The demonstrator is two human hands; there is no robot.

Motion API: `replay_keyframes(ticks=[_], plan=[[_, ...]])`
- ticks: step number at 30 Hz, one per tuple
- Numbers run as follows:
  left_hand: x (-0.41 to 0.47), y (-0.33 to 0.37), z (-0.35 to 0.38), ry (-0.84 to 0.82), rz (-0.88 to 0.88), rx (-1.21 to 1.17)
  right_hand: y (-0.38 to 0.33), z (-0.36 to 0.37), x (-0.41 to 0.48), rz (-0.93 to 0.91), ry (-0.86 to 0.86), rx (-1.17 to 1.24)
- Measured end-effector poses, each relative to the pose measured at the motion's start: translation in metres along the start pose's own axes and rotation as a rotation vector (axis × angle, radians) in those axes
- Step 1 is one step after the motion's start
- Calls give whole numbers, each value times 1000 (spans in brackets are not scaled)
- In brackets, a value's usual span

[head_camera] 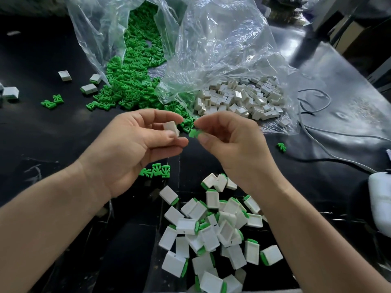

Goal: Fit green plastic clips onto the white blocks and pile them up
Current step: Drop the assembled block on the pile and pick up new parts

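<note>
Holding a white block [171, 127] in the left hand [135, 149], pinched between thumb and fingertips, pretty much dead centre of the frame. Pinching a green clip [194, 133] in the right hand [230, 144] the same way, just beside the block, with a sliver of gap between them and not fitted yet. Below the hands, lower middle, a messy finished pile [211, 229] of white blocks with green ends, spilling right down to the bottom edge of the frame. Between pile and left wrist, three loose clips [155, 170] lying close together. Up top, a crumpled clear plastic bag [222, 39] with a big green clip heap [131, 81] pouring out left of centre and a heap of bare blocks [239, 98] to its right, both near the fingertips. Plenty of bare black table [42, 134] on the left side, with only a few stray blocks [88, 88] and a pair of clips [51, 101] up in the upper left. Tighter on the right: one lone clip [281, 147], grey cables [317, 132] snaking toward the table's far-right edge, and some white object [380, 204] cut off by the frame's right edge, can't tell what.
</note>
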State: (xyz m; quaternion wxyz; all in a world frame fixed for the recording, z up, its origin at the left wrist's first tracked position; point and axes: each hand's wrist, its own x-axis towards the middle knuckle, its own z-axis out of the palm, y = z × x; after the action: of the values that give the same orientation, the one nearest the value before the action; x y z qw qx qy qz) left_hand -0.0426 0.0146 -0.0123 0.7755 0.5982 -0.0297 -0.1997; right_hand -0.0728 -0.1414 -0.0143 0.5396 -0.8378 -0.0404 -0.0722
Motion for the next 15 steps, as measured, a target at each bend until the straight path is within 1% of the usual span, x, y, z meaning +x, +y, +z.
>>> replay_keyframes(ticks=[7, 10, 15], plan=[[-1, 0, 0, -41, -48, 3, -2, 3, -2, 10, 52, 72], [-2, 0, 0, -80, -39, 26, -3, 2, -2, 23, 48, 111], [0, -3, -1, -61, -10, 121, -4, 0, -2, 28, 66, 131]])
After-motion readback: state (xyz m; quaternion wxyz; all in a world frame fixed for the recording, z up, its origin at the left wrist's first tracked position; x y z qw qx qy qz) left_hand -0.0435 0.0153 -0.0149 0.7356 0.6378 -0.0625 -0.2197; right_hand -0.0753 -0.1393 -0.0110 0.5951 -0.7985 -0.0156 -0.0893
